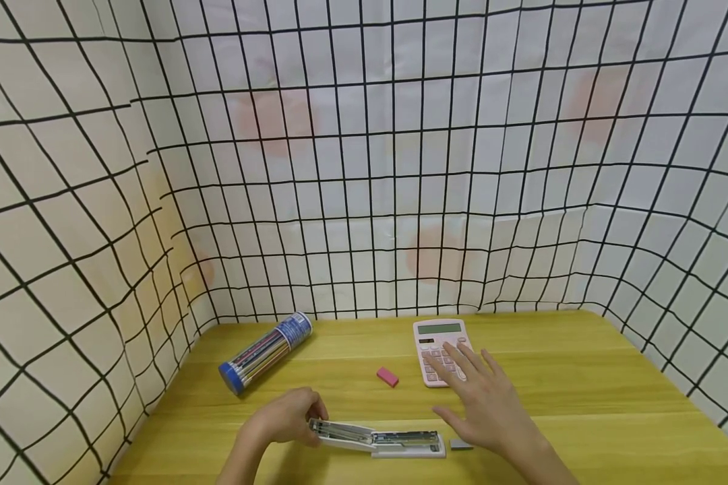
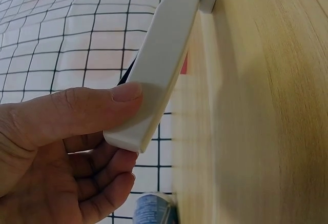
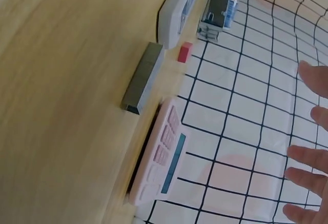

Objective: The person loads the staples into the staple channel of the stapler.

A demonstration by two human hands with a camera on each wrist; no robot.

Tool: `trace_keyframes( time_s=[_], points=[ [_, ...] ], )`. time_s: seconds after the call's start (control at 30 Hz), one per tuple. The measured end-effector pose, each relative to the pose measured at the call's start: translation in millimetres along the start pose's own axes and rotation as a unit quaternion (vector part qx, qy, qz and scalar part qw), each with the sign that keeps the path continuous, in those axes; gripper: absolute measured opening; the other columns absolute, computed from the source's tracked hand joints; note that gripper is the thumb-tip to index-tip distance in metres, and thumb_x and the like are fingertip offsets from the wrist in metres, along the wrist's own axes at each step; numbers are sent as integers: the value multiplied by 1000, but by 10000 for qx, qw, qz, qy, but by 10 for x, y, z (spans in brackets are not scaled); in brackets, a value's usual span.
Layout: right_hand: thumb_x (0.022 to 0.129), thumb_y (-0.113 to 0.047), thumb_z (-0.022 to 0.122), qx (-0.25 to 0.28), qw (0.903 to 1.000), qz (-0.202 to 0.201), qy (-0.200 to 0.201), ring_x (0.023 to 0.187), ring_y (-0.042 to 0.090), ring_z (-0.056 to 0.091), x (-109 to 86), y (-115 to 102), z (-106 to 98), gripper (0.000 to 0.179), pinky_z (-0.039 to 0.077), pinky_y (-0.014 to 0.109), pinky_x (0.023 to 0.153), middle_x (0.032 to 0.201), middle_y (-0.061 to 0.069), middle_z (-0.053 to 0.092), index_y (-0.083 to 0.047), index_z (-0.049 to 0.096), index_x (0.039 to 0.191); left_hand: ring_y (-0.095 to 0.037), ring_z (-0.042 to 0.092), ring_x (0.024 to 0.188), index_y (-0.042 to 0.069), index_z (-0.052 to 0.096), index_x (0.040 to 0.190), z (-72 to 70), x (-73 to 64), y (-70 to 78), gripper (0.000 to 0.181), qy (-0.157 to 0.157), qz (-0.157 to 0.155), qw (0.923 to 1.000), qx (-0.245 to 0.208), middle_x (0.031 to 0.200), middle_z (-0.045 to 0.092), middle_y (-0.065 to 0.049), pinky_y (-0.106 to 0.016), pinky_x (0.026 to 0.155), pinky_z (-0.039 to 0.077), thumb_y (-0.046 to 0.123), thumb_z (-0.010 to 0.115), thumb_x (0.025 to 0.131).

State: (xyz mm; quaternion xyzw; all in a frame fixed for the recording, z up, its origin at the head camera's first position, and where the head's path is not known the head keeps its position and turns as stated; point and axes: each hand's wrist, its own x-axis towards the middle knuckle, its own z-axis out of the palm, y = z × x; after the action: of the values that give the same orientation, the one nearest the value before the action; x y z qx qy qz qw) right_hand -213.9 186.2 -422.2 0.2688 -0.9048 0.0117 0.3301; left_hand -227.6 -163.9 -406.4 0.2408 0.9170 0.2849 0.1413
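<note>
Head view, bottom centre: the left hand (image 1: 288,421) pinches the raised arm of the white stapler (image 1: 379,439), which lies opened on the wooden table (image 1: 582,377). To its right, the right hand (image 1: 491,404) hovers with fingers spread, seemingly just above a staple strip (image 1: 461,444).

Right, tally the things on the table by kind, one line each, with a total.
Stapler, opened flat, left hand gripping its white top: 1
Staple strip, beside the stapler: 1
Pink calculator, partly under the spread right hand: 1
Pink eraser: 1
Tube of pens, lying on its side: 1
Total: 5
</note>
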Motion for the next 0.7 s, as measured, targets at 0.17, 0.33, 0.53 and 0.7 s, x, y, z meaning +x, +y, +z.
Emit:
trace_keyframes(
  time_s=[0.17,0.33,0.53,0.7],
  points=[
    [70,-49,80,516,9983,214,-151,110,25,61,2,26,-28,73,50,49,92,123,4,65,-26,57,136,-10,51,75,10,66,88,2,2,0,29,-25,6,10000,-11,83,60,2,-26,68,45,3,83,66],
    [70,-41,84,1945,9748,631,-886,97,15,62,-22,70,-71,55,54,36,80,109,-4,66,-25,66,120,-10,50,74,10,66,87,5,3,6,28,-50,-14,10000,4,82,60,2,-25,67,44,2,83,66],
    [71,-36,84,3469,9136,870,-1937,81,4,51,-41,219,-16,43,46,24,68,90,-12,60,-20,67,108,-10,50,74,9,66,87,11,2,3,27,-63,-40,10000,41,82,59,2,-25,67,44,2,83,66],
    [70,-29,85,3962,8773,1042,-2501,78,7,52,-62,303,62,39,47,25,69,89,-4,63,-14,68,101,-11,50,74,10,66,87,14,0,1,28,-49,-54,10000,25,82,60,2,-26,67,44,3,83,66]
  ],
)
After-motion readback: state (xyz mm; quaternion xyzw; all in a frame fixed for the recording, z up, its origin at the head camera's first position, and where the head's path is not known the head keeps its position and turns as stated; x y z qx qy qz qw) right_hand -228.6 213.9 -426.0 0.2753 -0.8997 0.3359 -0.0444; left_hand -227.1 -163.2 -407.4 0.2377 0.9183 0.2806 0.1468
